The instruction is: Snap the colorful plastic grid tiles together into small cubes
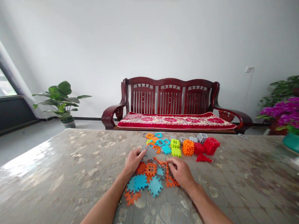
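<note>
My left hand (135,160) is closed, its thumb and fingertips at the edge of a grey interlocking tile (151,152) with toothed sides. To its right, my right hand (181,171) has curled fingers, with thumb and index finger at an orange interlocking tile (164,163); the other fingers are hidden. Between my forearms lies a loose pile of tiles, among them an orange windowed tile (150,169), a blue tile (155,186) and an orange cut-out tile (132,197). Another orange open-frame tile (171,181) lies just below my right hand.
Beyond my hands stand a lime-green stack (175,143), an orange stack (188,147) and a red stack (211,146). More mixed tiles lie left of them. A patterned cover lies on the table (77,174). Behind is a wooden bench (169,82); a teal flowerpot (291,142) stands at right.
</note>
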Tool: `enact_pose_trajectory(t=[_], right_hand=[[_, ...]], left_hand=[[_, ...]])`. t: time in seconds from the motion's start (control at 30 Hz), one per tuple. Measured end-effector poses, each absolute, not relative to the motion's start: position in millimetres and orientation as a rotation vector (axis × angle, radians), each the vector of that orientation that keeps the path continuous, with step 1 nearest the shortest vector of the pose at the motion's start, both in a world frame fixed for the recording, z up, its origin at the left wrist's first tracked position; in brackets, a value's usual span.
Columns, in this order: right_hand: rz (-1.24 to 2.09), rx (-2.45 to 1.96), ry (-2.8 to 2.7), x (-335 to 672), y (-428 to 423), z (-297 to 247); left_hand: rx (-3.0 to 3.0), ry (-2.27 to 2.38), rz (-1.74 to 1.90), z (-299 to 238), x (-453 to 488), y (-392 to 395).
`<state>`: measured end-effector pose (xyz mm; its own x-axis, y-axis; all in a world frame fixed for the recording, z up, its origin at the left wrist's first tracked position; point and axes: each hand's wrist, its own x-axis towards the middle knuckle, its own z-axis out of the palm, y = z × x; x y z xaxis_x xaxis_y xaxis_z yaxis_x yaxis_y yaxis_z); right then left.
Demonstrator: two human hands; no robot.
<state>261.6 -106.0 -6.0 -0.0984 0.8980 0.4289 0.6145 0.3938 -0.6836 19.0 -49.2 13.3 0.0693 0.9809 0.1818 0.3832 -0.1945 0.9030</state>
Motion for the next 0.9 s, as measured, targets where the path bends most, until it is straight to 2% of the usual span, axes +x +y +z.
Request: enact_pose_trajectory(t=[0.2, 0.63, 0.9], right_hand=[[0.193, -1.25, -1.861, 238.2, -121.0, 9.6], [0.045, -1.33, -1.832, 208.9, -122.0, 3.6], [0.139, -1.387, -1.804, 229.0, -97.8, 25.5]], left_hand=[[1.709, 1.284, 1.133, 6.5, 30.9, -52.2], [1.778, 1.226, 1.063, 9.0, 52.6, -62.0], [1.659, 1.309, 1.1, 10.9, 36.7, -51.9]])
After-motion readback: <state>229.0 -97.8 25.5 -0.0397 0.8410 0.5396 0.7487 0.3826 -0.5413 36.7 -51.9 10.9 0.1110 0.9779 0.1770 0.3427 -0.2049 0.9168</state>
